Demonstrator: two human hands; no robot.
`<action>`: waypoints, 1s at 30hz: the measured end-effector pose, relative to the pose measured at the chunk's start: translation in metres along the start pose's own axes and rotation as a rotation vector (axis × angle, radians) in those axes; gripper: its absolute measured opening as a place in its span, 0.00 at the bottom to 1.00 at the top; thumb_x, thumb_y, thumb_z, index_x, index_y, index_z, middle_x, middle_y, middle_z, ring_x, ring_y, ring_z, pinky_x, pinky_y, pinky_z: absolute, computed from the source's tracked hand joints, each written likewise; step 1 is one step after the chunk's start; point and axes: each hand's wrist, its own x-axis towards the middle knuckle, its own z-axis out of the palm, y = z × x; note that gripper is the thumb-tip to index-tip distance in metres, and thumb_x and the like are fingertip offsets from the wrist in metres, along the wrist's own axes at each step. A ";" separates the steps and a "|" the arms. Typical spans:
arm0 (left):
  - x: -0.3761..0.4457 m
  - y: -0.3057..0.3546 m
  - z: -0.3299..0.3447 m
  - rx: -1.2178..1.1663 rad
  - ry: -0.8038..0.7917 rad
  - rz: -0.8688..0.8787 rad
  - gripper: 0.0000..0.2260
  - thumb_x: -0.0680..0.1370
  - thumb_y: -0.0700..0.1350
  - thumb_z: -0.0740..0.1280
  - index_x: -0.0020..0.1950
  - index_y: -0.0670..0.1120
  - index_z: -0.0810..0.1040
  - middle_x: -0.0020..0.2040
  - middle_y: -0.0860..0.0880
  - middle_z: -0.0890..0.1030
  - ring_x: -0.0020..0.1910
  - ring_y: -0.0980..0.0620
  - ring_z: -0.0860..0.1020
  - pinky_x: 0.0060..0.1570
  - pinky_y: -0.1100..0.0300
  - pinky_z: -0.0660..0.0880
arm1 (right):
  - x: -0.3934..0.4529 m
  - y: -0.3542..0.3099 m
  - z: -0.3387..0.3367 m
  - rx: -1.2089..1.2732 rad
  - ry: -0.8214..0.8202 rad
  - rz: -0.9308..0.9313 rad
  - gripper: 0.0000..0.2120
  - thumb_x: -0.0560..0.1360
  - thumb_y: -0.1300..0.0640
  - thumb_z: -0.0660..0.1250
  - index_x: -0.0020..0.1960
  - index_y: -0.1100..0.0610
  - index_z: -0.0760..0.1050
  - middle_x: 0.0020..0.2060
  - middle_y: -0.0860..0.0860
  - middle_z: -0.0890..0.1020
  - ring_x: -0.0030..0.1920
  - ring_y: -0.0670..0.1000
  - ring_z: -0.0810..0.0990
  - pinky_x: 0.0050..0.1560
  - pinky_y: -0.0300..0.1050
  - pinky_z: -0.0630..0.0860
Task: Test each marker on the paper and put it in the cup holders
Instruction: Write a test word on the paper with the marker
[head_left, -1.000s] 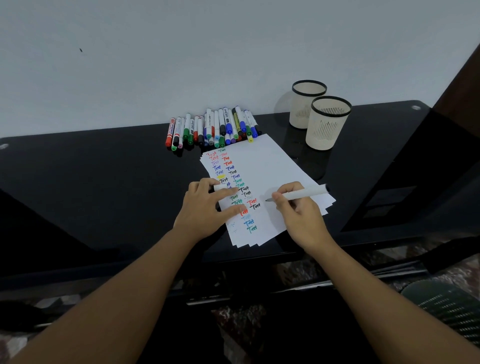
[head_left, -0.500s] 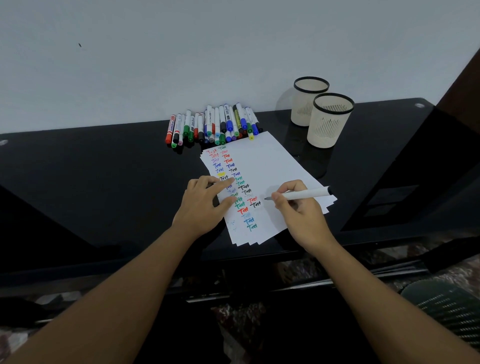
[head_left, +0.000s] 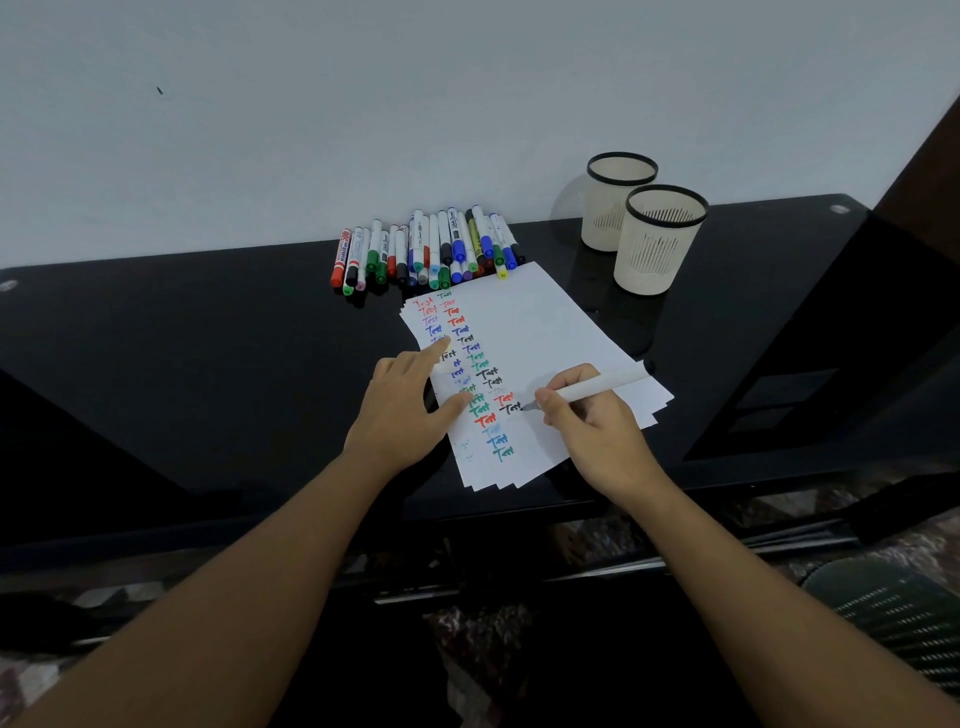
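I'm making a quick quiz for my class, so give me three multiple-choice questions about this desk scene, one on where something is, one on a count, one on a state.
1. Where does the marker pile lie?
A. Behind the paper, by the wall
B. Inside a cup
C. On the floor

2. How many cup holders stand on the table?
A. One
B. Two
C. Four

3. What is the right hand doing?
A. Resting empty
B. Lifting a cup
C. Gripping a white marker

Answers: A, the pile sits beyond the paper; B, near cup and far cup; C, tip on the sheet.
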 end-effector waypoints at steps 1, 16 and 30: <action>0.000 0.000 0.000 -0.001 0.004 -0.001 0.32 0.78 0.61 0.67 0.80 0.56 0.61 0.70 0.55 0.72 0.68 0.54 0.63 0.63 0.58 0.62 | 0.000 -0.001 0.000 0.001 -0.003 -0.002 0.06 0.83 0.48 0.67 0.50 0.49 0.75 0.42 0.53 0.82 0.47 0.55 0.79 0.48 0.49 0.77; 0.001 -0.001 0.000 -0.001 0.012 -0.001 0.33 0.78 0.62 0.68 0.80 0.54 0.62 0.70 0.55 0.72 0.68 0.53 0.63 0.65 0.54 0.65 | 0.000 0.001 0.004 -0.213 -0.111 -0.091 0.06 0.82 0.44 0.65 0.51 0.46 0.74 0.39 0.50 0.82 0.42 0.52 0.79 0.47 0.57 0.76; 0.000 0.001 -0.001 -0.010 0.007 0.003 0.33 0.78 0.61 0.68 0.79 0.54 0.63 0.71 0.54 0.72 0.69 0.51 0.63 0.67 0.52 0.66 | 0.000 0.002 0.000 -0.239 -0.111 -0.084 0.06 0.83 0.46 0.65 0.50 0.47 0.73 0.31 0.41 0.75 0.33 0.44 0.71 0.37 0.44 0.69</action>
